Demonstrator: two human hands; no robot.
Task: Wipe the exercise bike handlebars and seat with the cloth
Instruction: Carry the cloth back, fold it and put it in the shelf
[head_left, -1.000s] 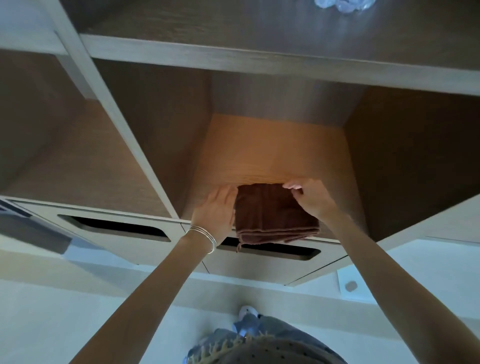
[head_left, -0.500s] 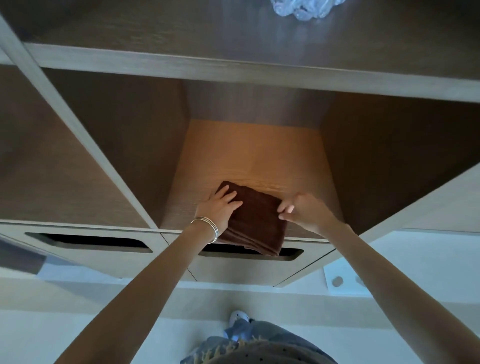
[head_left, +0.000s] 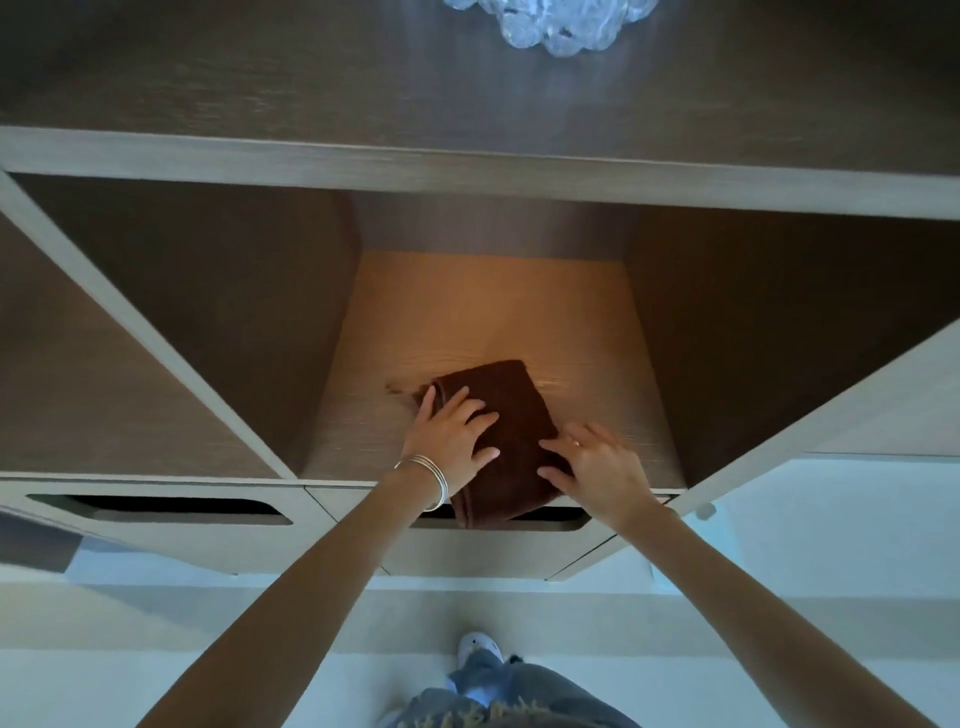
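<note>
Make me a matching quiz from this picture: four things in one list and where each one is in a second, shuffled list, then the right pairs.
Things:
1. brown cloth
2. left hand
3. clear glass ornament
4. shoe

Places:
A. flat on top of the folded fabric, fingers straight
B. on top of the cabinet
C. folded on the lit shelf, near end hanging over the front edge
D. down on the pale floor

Pairs: 1-C, 2-A, 3-B, 4-D
</note>
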